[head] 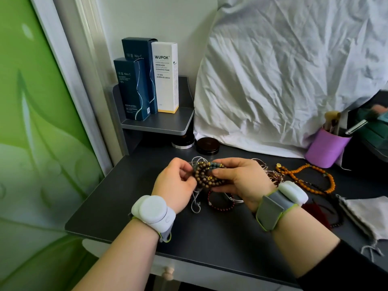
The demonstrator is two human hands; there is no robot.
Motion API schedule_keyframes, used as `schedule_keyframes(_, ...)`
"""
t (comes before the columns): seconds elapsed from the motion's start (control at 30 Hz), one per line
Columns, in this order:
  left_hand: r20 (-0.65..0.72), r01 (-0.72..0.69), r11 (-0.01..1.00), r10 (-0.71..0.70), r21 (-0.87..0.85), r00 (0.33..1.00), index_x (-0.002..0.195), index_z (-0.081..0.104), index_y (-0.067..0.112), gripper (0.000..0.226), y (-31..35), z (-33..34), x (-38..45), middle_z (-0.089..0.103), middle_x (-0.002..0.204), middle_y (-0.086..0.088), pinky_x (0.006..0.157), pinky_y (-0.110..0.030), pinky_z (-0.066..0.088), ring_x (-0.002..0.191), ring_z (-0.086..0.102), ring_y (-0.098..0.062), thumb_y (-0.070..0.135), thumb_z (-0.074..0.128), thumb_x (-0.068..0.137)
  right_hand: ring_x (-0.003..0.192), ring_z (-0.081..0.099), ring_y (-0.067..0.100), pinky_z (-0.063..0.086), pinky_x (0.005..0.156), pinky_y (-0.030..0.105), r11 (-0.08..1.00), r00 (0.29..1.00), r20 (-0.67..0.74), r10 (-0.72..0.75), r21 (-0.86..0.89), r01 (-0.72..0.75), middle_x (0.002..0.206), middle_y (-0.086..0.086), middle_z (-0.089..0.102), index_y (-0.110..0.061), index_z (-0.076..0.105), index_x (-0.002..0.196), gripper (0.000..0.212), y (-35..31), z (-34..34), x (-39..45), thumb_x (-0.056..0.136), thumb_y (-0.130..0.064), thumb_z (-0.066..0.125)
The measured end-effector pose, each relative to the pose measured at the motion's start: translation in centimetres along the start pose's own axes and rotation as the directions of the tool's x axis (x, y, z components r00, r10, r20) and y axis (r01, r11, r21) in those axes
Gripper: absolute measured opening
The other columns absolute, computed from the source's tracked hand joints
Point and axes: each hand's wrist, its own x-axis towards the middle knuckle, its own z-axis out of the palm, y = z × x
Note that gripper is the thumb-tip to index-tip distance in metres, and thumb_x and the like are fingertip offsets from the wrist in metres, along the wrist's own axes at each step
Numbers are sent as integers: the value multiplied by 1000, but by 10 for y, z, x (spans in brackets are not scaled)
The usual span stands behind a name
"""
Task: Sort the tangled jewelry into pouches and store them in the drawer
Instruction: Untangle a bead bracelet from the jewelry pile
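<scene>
A coil of brown wooden beads, tangled with grey-green beads and a pale cord, is held just above the dark desk. My left hand pinches its left side and my right hand grips its right side. Under my hands lie a dark red bead bracelet and thin silver bangles. An orange bead necklace lies to the right. A grey cloth pouch rests at the desk's right edge. The drawer knob shows below the desk's front edge.
Three tall cosmetic boxes stand on a small grey shelf at the back left. Two round dark jars sit behind my hands. A purple brush cup stands at the back right, under a white sheet. A black bead string lies near the pouch.
</scene>
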Motion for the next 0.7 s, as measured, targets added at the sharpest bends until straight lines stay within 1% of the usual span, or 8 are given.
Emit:
schedule_keyframes(0.1, -41, -29, 999, 27, -35, 999, 102, 60, 23, 24, 2, -6, 2, 64, 74, 6, 72, -41, 56, 70, 63, -16, 11, 60, 82, 75, 68, 27, 58, 53, 32, 999, 1000, -21, 10, -33, -11, 90, 17, 69, -5, 69, 88, 19, 3, 2, 4, 77, 10, 65)
schedule_keyframes(0.17, -49, -36, 998, 33, -53, 998, 103, 64, 23, 22, 3, -9, 4, 64, 74, 7, 71, -42, 57, 71, 65, -14, 12, 60, 83, 76, 68, 27, 58, 53, 33, 998, 999, -32, 18, -58, -20, 92, 20, 68, -5, 69, 87, 18, 4, 2, 6, 76, 9, 67)
schedule_keyframes(0.3, -66, -52, 998, 49, -47, 997, 88, 68, 23, 10, 4, -11, 3, 65, 74, 9, 69, -41, 58, 70, 65, -11, 16, 64, 83, 77, 68, 29, 60, 57, 39, 989, 999, -47, 27, -142, -33, 93, 20, 67, -5, 69, 84, 17, 4, 3, 10, 75, 9, 68)
schedule_keyframes(0.4, -66, -84, 996, 84, 0, 994, 80, 67, 26, 5, 6, -9, 2, 65, 72, 9, 67, -36, 56, 66, 62, -10, 21, 66, 83, 77, 68, 30, 60, 57, 40, 984, 998, -49, 36, -171, -44, 92, 20, 68, -5, 69, 84, 16, 4, 5, 12, 74, 8, 69)
schedule_keyframes(0.5, -35, -111, 993, 112, 34, 993, 79, 66, 25, 5, 7, -5, 1, 65, 72, 7, 66, -34, 55, 65, 61, -11, 23, 65, 83, 82, 69, 33, 59, 61, 41, 989, 996, -82, 33, -142, -44, 92, 21, 69, -5, 70, 83, 15, 3, 7, 16, 73, 6, 71)
schedule_keyframes(0.6, -28, -111, 994, 112, 20, 993, 80, 65, 25, 4, 5, -4, 0, 63, 68, 7, 63, -34, 55, 61, 61, -9, 23, 65, 83, 77, 69, 29, 59, 56, 38, 994, 993, -116, 25, -101, -37, 86, 19, 69, -5, 69, 79, 12, 2, 8, 18, 73, 5, 72)
schedule_keyframes(0.63, -36, -107, 994, 107, 8, 994, 79, 65, 25, 4, 5, -4, 0, 63, 66, 8, 62, -32, 55, 60, 59, -7, 23, 65, 83, 75, 69, 28, 59, 56, 38, 992, 992, -126, 15, -122, -31, 85, 18, 69, -6, 69, 78, 12, 1, 8, 19, 73, 4, 72)
schedule_keyframes(0.7, -48, -84, 995, 82, -50, 996, 77, 65, 25, 6, 4, -2, 1, 64, 64, 7, 59, -30, 53, 56, 57, -5, 21, 66, 82, 72, 70, 28, 60, 59, 42, 973, 991, -130, -15, -229, -15, 84, 14, 69, -11, 68, 75, 13, 0, 8, 21, 73, 1, 73)
